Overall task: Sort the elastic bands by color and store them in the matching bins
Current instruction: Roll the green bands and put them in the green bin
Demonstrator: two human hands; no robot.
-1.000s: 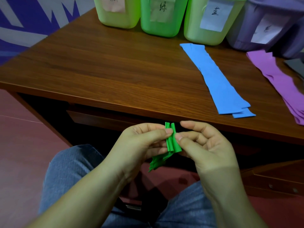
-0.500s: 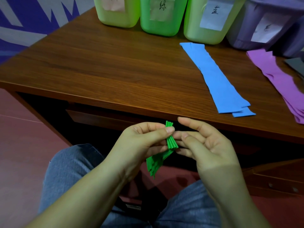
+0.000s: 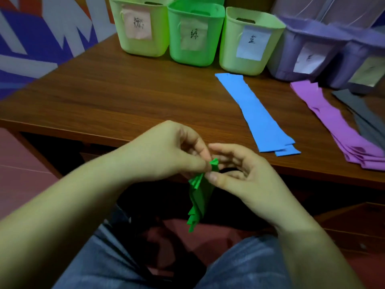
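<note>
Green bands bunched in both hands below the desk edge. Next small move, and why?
Probably lift the folded green elastic bands toward the bright green plastic bin. The left hand and right hand pinch the bundle's top, gathered, while the blue bands and purple bands lie on the wooden desk.

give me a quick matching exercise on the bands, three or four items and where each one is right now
Items:
1. green bands
2. blue bands
3. purple bands
4. dark grey bands

Places:
A. flat on the table, below the blue-labelled bin
B. at the far right edge of view
C. pinched between both hands
D. on the table, between blue and dark grey

Pairs: 1-C, 2-A, 3-D, 4-B
</note>
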